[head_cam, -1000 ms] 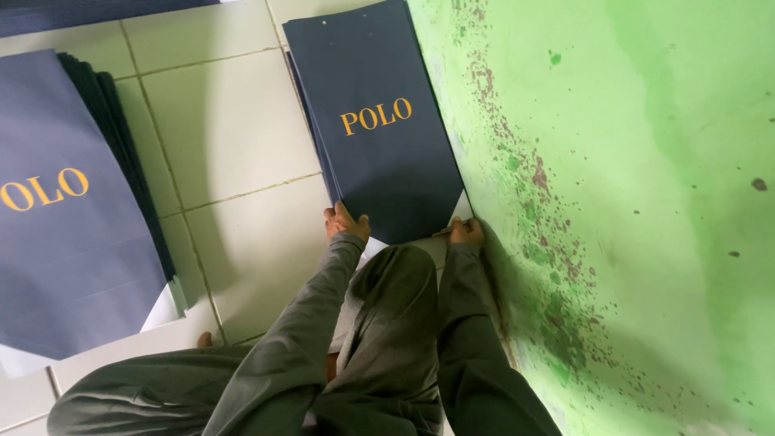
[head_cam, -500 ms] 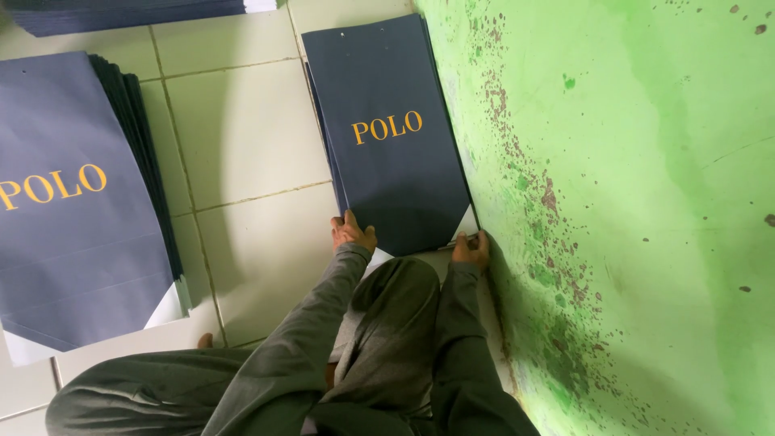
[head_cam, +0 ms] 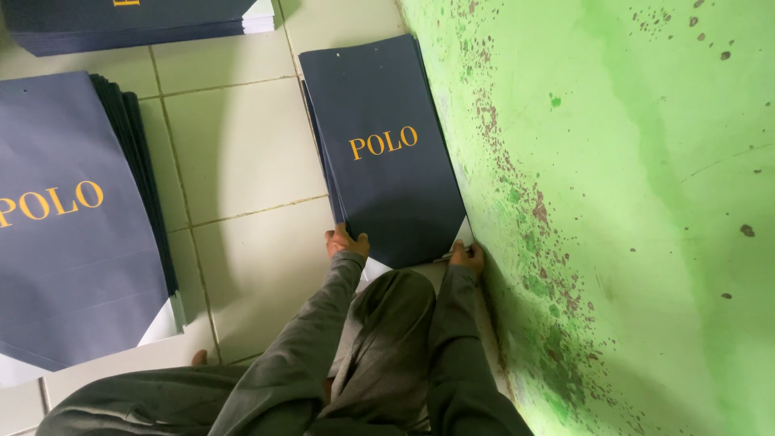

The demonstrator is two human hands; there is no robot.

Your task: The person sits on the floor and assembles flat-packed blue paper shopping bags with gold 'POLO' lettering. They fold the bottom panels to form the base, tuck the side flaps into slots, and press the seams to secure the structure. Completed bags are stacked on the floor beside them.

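Against the foot of the mottled green plaster wall, a small stack of flat navy-blue paper bags with gold lettering lies on the pale tiled floor. Its long right edge runs along the wall, which looks to serve as a stop for squaring the pile.

Left hand: fingers curled over the stack's near left corner, closed on the edge of the sheets. Right hand: pressed at the near right corner by the wall, fingers bent down onto the paper; whether it pinches a sheet or only presses, I cannot tell. Both grey-green sleeves reach forward over a bent knee, which suggests a person seated on the floor.

Paper is matte, stiff-looking, crisp-edged; the near end tapers to a point, with white underside showing at the corners. A larger pile of the same navy bags sits well apart at left, edges fanned. A third stack lies at the top edge. Wall paint is flaked and brown-speckled low down; tiles are glossy with dark grout.
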